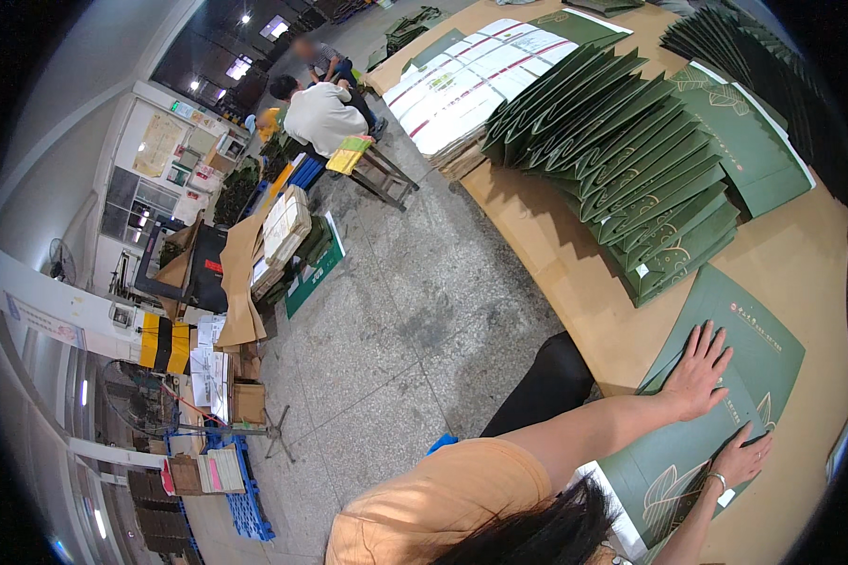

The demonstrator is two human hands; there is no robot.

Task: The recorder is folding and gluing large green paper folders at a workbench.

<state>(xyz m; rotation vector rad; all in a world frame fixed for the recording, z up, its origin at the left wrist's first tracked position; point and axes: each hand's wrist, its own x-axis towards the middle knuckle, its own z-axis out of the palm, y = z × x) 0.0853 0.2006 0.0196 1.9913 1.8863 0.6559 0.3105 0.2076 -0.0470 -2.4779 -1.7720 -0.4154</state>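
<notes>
A flat green paper bag [721, 331] with gold leaf outlines lies on the tan table, a white edge of paper showing at its near left. My left hand [699, 373] rests palm down on its middle, fingers spread. Closer to me, my right hand [740, 459] presses on the bag's right side with its fingers stretched out; a bracelet circles that wrist. Neither hand grips anything. Beyond them stands a long row of green folded paper bags [622, 169], packed like an accordion.
Wrapped white paper bundles [481, 80] sit at the table's far left, and more green sheets [749, 141] lie behind the row. Across the concrete floor [405, 301] are a wooden stool [372, 169], a seated person [322, 118], a stand fan [137, 400] and a blue pallet [245, 504].
</notes>
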